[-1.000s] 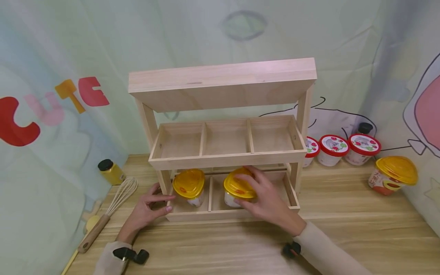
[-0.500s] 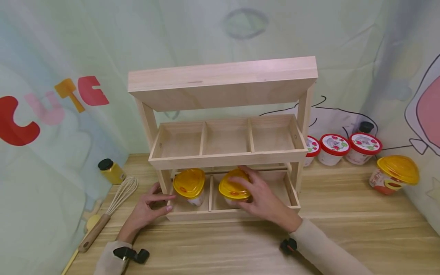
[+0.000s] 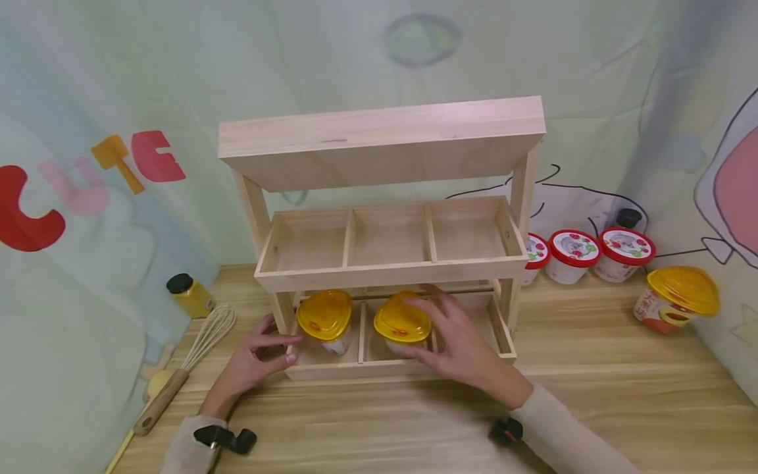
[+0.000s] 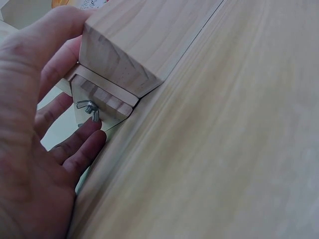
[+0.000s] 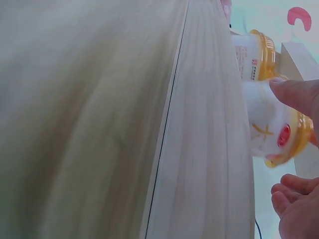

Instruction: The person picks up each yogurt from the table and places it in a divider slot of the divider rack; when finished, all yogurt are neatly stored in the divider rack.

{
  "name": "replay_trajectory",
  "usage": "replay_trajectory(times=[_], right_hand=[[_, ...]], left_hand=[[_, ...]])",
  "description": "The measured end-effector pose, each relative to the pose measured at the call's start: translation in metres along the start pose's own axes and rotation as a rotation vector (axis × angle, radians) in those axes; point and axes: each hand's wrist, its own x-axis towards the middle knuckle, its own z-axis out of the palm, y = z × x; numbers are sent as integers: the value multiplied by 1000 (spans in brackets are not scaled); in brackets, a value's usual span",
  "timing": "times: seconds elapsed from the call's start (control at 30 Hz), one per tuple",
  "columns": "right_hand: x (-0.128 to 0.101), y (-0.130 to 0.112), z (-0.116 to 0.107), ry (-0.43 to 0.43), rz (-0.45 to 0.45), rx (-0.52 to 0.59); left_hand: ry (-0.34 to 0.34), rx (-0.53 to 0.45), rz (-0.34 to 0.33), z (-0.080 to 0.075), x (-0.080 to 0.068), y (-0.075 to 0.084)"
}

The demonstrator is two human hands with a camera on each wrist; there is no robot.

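Observation:
A pale wooden rack (image 3: 385,141) with two divided shelves stands on the wooden table (image 3: 592,401). A yellow-lidded cup (image 3: 324,315) sits in the bottom shelf's left bay. A second yellow-lidded cup (image 3: 401,320) is in the middle bay, and my right hand (image 3: 444,336) curls round its right side. In the right wrist view one fingertip (image 5: 299,92) touches this cup (image 5: 266,124), which leans a little. My left hand (image 3: 275,349) grips the rack's bottom-left post (image 4: 134,40), thumb over it and fingers under the base. The upper shelf's bays hold nothing.
Right of the rack stand red-lidded tubs (image 3: 573,250), a black-capped bottle (image 3: 629,217) and another yellow-lidded cup (image 3: 678,299). On the left lie a yellow jar with a black cap (image 3: 188,296) and a wooden-handled whisk (image 3: 189,365). A printed cloth hangs behind.
My right hand has slid the second cup left and down into the middle bay and has come off its lid to its right side. The left hand has stayed put.

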Motion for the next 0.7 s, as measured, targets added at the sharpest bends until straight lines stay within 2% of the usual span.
replay_trajectory(times=[0.27, 0.7], right_hand=[[-25, 2, -20, 31, 62, -28], [-50, 4, -50, 13, 102, -53]], left_hand=[[2, -20, 61, -1, 1, -3], [-3, -18, 60, 0, 2, -4]])
